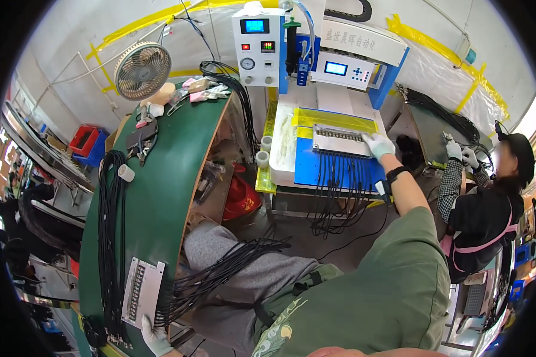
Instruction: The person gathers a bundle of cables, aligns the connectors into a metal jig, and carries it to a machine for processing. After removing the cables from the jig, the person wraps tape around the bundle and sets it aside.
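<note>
On the near end of the green conveyor belt (pixel 161 172), the gloved left hand (pixel 155 336) grips the lower edge of a grey fixture plate (pixel 142 290) trailing black cables (pixel 220 271). The gloved right hand (pixel 378 144) rests on a second fixture plate (pixel 342 140) at the right edge of the blue machine bed (pixel 315 166), seemingly pressing it, fingers unclenched.

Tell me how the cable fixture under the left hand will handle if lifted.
The metal fixture looks flat and rigid, so probably stiff. Its black cables fan out and droop, so likely floppy, dragging and apt to snag. The gloved left hand grips only its lower edge, so it may tilt.
</note>
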`<state>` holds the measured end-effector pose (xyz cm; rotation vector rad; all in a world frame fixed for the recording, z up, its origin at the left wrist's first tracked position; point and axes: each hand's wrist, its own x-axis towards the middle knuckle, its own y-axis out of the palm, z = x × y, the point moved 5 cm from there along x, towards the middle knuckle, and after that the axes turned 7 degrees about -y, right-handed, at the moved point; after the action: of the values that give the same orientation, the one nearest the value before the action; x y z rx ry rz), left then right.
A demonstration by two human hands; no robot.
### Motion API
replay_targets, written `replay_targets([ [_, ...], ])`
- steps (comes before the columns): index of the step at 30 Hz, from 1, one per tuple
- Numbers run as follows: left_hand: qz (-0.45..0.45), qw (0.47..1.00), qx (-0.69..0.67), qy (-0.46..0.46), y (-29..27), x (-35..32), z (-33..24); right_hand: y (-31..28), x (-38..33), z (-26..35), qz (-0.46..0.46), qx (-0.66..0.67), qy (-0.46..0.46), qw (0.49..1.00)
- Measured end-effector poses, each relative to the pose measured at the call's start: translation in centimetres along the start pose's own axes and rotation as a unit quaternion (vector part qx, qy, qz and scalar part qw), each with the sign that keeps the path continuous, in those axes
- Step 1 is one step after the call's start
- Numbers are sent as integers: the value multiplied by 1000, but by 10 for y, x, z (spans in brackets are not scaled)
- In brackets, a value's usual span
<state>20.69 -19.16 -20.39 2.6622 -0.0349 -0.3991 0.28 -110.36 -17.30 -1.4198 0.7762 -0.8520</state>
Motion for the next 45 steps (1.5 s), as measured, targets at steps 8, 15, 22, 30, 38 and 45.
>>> replay_targets([
  [8,32,999,-11,0,16,-3,-4,67,-54,-139,161,-50,-234,957],
  [15,32,999,-15,-16,-4,10,3,79,-90,-114,61,-56,-31,996],
  [22,16,1000,-12,2,9,3,3,-37,-46,-58,-34,45,-69,996],
  [30,2,1000,8,-7,2,3,0,-19,-10,69,38,63,-94,993],
  [38,0,1000,22,17,15,-5,-7,-7,10,82,55,37,-31,997],
  [45,-4,999,25,-38,17,-4,1,-3,13,81,19,42,-33,998],
])
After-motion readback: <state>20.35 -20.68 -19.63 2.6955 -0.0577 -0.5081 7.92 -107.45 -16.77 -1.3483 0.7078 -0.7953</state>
